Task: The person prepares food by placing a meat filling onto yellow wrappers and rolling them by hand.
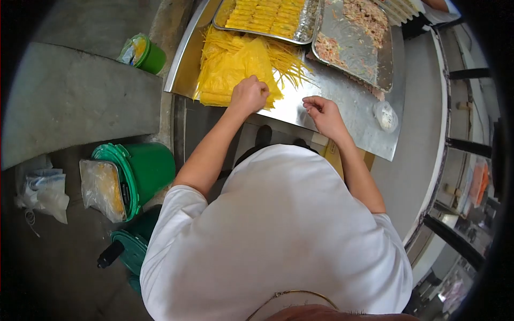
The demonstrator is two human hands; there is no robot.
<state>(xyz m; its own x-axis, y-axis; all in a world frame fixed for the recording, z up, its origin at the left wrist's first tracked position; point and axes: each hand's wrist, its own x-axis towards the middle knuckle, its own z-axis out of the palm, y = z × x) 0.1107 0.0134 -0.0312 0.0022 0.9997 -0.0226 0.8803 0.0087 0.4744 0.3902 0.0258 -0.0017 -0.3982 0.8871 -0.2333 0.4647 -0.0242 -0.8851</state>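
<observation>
On the metal table lies a stack of thin yellow wrapper sheets (227, 72), with loose yellow strips (289, 61) along its far and right sides. My left hand (249, 95) is closed at the stack's near right part, its fingers pinched on a yellow sheet. Over bare metal to the right hovers my right hand (325, 117), its fingers half bent, the thumb apart from them and nothing visible between. Beyond the stack, a metal tray (305, 41) holds rows of yellow rolls (265, 16). A second tray (350, 37) carries a chopped pinkish filling (369, 21).
The metal table (342, 128) has its near edge at my waist. A small clear plastic bag (385, 116) with white contents rests at its right end. Green buckets (152, 166) stand on the left; a smaller green bucket (152, 58) is farther off. Another person's arm (436, 5) shows at upper right.
</observation>
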